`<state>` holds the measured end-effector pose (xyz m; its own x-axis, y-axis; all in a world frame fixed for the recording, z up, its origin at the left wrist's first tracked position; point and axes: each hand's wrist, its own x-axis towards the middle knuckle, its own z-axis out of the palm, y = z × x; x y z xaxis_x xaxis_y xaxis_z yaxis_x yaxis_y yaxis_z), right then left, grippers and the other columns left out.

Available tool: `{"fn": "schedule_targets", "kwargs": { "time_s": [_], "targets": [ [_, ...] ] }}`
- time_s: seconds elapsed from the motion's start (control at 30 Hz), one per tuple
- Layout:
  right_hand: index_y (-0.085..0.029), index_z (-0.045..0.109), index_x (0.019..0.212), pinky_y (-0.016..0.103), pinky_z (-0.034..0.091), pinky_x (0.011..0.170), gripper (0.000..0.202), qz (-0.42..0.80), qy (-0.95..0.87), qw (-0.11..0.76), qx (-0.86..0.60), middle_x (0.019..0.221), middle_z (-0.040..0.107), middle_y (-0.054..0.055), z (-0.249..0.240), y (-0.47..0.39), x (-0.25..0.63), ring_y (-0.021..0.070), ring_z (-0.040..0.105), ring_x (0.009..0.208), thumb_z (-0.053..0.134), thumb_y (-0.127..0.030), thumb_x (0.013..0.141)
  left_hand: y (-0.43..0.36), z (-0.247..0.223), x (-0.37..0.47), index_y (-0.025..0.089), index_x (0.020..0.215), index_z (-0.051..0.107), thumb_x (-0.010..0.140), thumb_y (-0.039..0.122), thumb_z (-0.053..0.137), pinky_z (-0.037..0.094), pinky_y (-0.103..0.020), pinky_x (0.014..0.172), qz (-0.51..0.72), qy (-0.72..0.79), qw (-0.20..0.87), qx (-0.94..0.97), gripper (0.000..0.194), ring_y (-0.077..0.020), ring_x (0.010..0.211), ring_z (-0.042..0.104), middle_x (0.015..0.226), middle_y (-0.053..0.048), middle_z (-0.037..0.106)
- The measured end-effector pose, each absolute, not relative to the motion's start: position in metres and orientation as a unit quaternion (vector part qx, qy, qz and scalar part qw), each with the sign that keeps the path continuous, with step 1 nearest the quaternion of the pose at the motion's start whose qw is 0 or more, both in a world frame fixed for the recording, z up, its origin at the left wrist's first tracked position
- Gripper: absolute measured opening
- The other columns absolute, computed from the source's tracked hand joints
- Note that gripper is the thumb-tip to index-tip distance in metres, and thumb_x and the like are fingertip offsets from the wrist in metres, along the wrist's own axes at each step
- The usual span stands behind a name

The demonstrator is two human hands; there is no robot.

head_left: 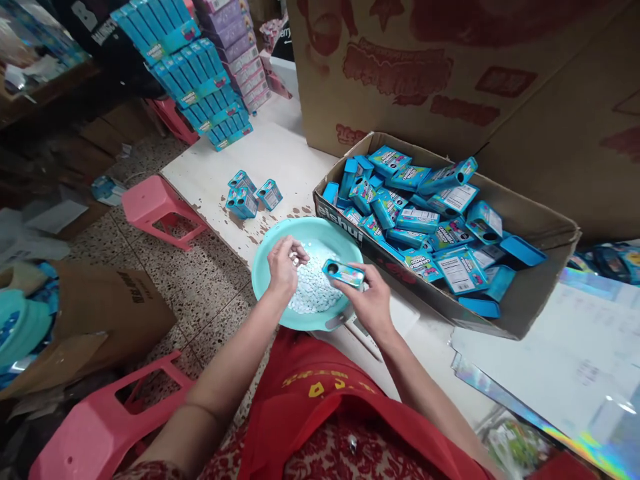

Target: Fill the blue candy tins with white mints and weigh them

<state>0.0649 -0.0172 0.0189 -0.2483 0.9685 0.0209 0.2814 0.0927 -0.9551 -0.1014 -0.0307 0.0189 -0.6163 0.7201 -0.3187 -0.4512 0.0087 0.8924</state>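
Note:
My right hand (373, 300) grips a small blue candy box (345, 273), tilted over the basin, its round dark opening facing up. My left hand (284, 267) is above the left side of the same basin, apart from the box, its fingers curled with white bits showing between them. Below both hands, the turquoise plastic basin (263, 293) holds a heap of small white tablet candies (315, 287). Several upright blue boxes (243, 197) with round openings stand on the table just beyond the basin.
A cardboard box (540, 293) full of blue boxes touches the basin's right side. Stacked blue display packs (185, 67) stand at the table's far left corner. Pink stools (155, 207) are on the floor at left. A large carton (400, 73) rises behind.

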Motion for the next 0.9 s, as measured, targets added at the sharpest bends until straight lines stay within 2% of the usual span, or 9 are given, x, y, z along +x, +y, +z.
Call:
{"fn": "schedule_targets", "kwargs": {
  "time_s": [0.13,0.23,0.33,0.47,0.57,0.67,0.77,0.83,0.9],
  "targets": [
    [-0.020,0.061,0.102,0.034,0.048,0.080,0.039,0.426,-0.609,0.432,-0.511,0.095,0.062,0.004,0.008,-0.010,0.065,0.0186,0.060,0.086,0.071,-0.042,0.072,-0.032,-0.036,-0.091,0.019,0.055,0.057,0.066,0.005,0.063,0.041,-0.020,0.061,0.584,0.628,0.497,0.132,0.019,-0.0142,0.063,0.055,0.056,0.000,0.058],
    [-0.020,0.059,0.100,0.035,0.048,0.082,0.036,0.380,-0.636,0.455,-0.495,0.095,0.060,0.004,-0.015,-0.010,0.052,0.0191,0.059,0.088,0.068,-0.043,0.074,-0.039,-0.065,-0.068,0.021,0.055,0.057,0.059,-0.004,0.062,0.043,-0.025,0.076,0.543,0.597,0.556,0.197,0.026,-0.0218,0.084,0.058,0.063,-0.004,0.061],
    [-0.021,0.058,0.099,0.037,0.047,0.083,0.033,0.344,-0.670,0.445,-0.485,0.094,0.060,0.005,-0.038,-0.011,0.041,0.0202,0.058,0.090,0.064,-0.045,0.077,-0.055,-0.075,-0.065,0.024,0.055,0.058,0.055,0.002,0.069,0.040,-0.031,0.087,0.474,0.580,0.576,0.329,0.025,-0.0272,0.092,0.055,0.072,-0.007,0.063],
    [-0.020,0.058,0.099,0.037,0.047,0.084,0.033,0.333,-0.688,0.425,-0.485,0.095,0.060,0.006,-0.052,-0.011,0.040,0.0207,0.058,0.091,0.063,-0.045,0.078,-0.084,-0.071,-0.100,0.025,0.059,0.062,0.055,0.021,0.077,0.037,-0.035,0.090,0.312,0.591,0.526,0.525,0.017,-0.0264,0.082,0.054,0.071,-0.006,0.059],
    [-0.019,0.059,0.098,0.037,0.046,0.084,0.034,0.330,-0.680,0.431,-0.493,0.093,0.061,0.006,-0.054,-0.009,0.041,0.0208,0.058,0.090,0.065,-0.045,0.077,-0.097,-0.066,-0.126,0.025,0.055,0.059,0.050,0.020,0.079,0.039,-0.034,0.086,0.249,0.620,0.525,0.527,0.021,-0.0213,0.065,0.051,0.059,-0.001,0.051],
    [-0.018,0.059,0.097,0.037,0.046,0.084,0.034,0.328,-0.670,0.432,-0.506,0.093,0.061,0.006,-0.053,-0.009,0.040,0.0209,0.058,0.090,0.066,-0.045,0.076,-0.100,-0.064,-0.136,0.024,0.047,0.054,0.045,0.010,0.077,0.042,-0.033,0.079,0.256,0.665,0.520,0.471,0.027,-0.0175,0.052,0.046,0.048,0.003,0.041],
    [-0.019,0.059,0.096,0.036,0.046,0.082,0.033,0.344,-0.664,0.430,-0.506,0.092,0.060,0.005,-0.045,-0.011,0.039,0.0204,0.059,0.088,0.067,-0.044,0.075,-0.096,-0.062,-0.138,0.023,0.044,0.052,0.044,0.003,0.074,0.043,-0.030,0.071,0.278,0.685,0.507,0.443,0.030,-0.0168,0.048,0.045,0.041,0.005,0.033],
    [-0.019,0.060,0.097,0.034,0.046,0.082,0.033,0.362,-0.662,0.431,-0.494,0.093,0.060,0.004,-0.037,-0.014,0.039,0.0198,0.059,0.089,0.068,-0.042,0.076,-0.092,-0.058,-0.138,0.023,0.045,0.054,0.046,0.004,0.074,0.042,-0.027,0.063,0.296,0.695,0.499,0.424,0.027,-0.0162,0.048,0.047,0.040,0.005,0.036],
    [-0.019,0.060,0.099,0.034,0.047,0.082,0.032,0.381,-0.673,0.422,-0.473,0.093,0.061,0.004,-0.031,-0.018,0.039,0.0196,0.059,0.089,0.069,-0.040,0.076,-0.086,-0.050,-0.137,0.022,0.049,0.056,0.053,0.014,0.074,0.038,-0.023,0.053,0.314,0.705,0.494,0.401,0.020,-0.0144,0.046,0.046,0.043,0.004,0.043]
  ]
}}
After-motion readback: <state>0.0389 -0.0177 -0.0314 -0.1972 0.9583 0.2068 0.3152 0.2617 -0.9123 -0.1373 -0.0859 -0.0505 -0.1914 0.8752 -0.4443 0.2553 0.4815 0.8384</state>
